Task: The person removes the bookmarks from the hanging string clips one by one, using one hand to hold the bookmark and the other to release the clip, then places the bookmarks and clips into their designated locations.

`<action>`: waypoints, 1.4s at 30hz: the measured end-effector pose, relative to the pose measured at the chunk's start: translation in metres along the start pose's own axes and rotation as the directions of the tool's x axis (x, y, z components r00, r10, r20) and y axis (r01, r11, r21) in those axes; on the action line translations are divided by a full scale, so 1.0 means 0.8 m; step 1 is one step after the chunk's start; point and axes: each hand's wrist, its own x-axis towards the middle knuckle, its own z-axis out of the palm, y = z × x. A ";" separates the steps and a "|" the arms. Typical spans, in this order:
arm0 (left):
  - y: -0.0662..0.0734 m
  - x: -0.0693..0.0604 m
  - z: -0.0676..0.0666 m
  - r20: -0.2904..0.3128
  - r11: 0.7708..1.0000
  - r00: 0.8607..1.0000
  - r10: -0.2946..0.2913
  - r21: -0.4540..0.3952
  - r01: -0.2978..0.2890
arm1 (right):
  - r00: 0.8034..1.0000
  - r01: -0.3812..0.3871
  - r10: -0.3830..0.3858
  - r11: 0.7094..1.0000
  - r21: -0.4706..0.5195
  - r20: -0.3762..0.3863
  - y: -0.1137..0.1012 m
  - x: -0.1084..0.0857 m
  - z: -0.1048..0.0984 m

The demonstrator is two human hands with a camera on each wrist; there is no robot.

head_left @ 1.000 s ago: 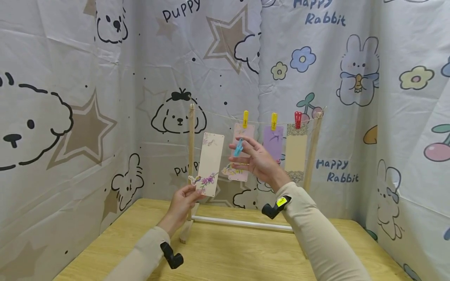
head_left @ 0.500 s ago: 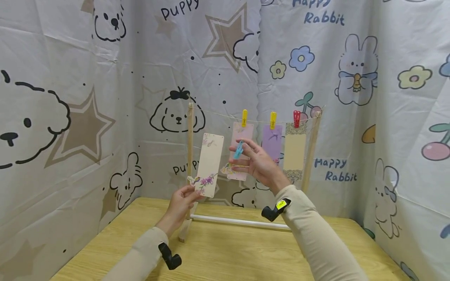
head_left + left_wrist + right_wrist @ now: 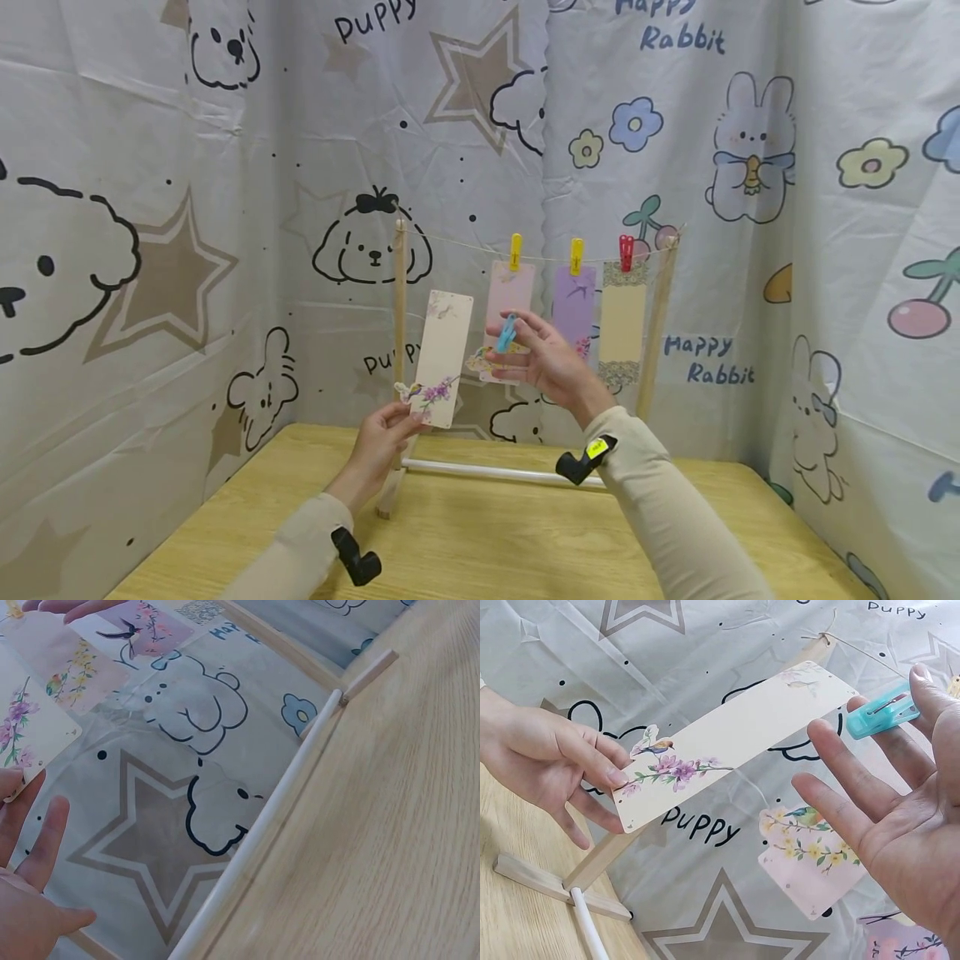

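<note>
A cream bookmark card with purple blossoms and a bird point(image 3: 444, 350) is pinched at its lower left corner by my left hand point(image 3: 381, 446), and tilts slightly right. Between thumb and forefinger of my right hand point(image 3: 551, 362) is a light blue clip point(image 3: 506, 333), the other fingers spread. The right wrist view shows the clip point(image 3: 883, 711) close to the card's upper end point(image 3: 802, 679), not touching it. Behind the right hand a pink card point(image 3: 512, 287) hangs from the string under a yellow clip point(image 3: 516, 252).
A wooden frame with a left post point(image 3: 400, 308), right post point(image 3: 660, 317) and white bottom bar point(image 3: 495, 472) stands on the table point(image 3: 480, 542). From its string also hang a purple card point(image 3: 574, 308) under a yellow clip and a lace-edged card point(image 3: 622, 325) under a red clip.
The cream card and the blue clip have both moved slightly lower in the head view, each still in the same hand. The whole scene has shifted a little to the left.
</note>
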 end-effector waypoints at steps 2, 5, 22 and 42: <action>0.000 -0.002 0.000 -0.001 1.000 1.000 0.000 0.001 0.000 | 1.000 -0.005 0.005 1.000 0.000 -0.002 0.002 -0.001 -0.001; 0.000 -0.006 -0.001 0.001 1.000 1.000 0.003 0.000 -0.003 | 1.000 -0.007 0.007 1.000 0.005 0.003 0.005 -0.004 -0.001; -0.009 -0.007 -0.005 0.003 0.999 1.000 0.002 -0.046 -0.002 | 1.000 -0.004 0.004 1.000 -0.001 0.017 0.009 -0.012 -0.009; -0.021 -0.012 -0.007 -0.011 0.998 1.000 0.013 -0.057 -0.013 | 1.000 -0.005 0.005 1.000 -0.007 -0.016 0.014 -0.021 -0.012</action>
